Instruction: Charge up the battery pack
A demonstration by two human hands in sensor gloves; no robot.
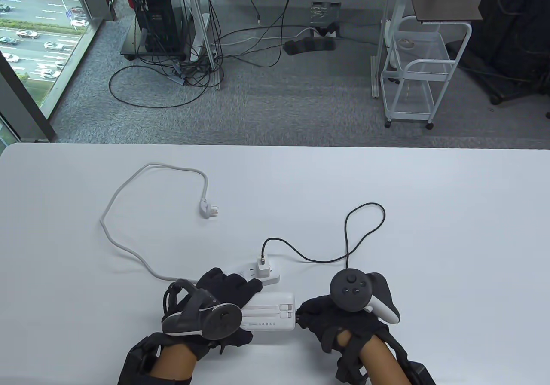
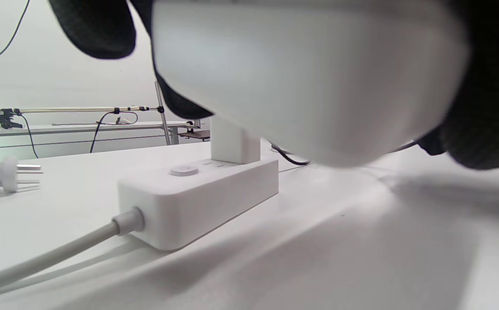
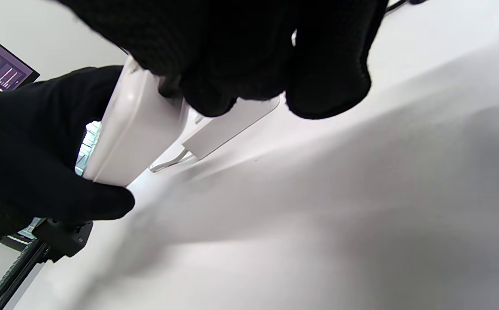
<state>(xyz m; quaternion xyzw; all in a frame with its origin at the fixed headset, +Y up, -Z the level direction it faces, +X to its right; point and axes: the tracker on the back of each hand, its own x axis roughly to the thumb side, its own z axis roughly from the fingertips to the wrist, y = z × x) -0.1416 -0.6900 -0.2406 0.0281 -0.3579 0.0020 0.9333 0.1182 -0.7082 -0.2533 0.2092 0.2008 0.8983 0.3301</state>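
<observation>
The white battery pack [image 1: 271, 312] is gripped at its left end by my left hand [image 1: 223, 290], which holds it just above the table. It fills the top of the left wrist view [image 2: 301, 82] and also shows in the right wrist view [image 3: 141, 125]. My right hand [image 1: 309, 314] has its fingers [image 3: 232, 56] closed against the pack's right end. The black cable [image 1: 365, 230] runs from the white adapter [image 1: 262, 267] into that hand; its end is hidden. The adapter sits in the white power strip [image 1: 268, 276].
The power strip's grey cord [image 1: 129, 247] loops to the left and its plug [image 1: 209, 209] lies loose on the table [image 1: 429, 213]. The strip [image 2: 198, 193] lies just behind the pack.
</observation>
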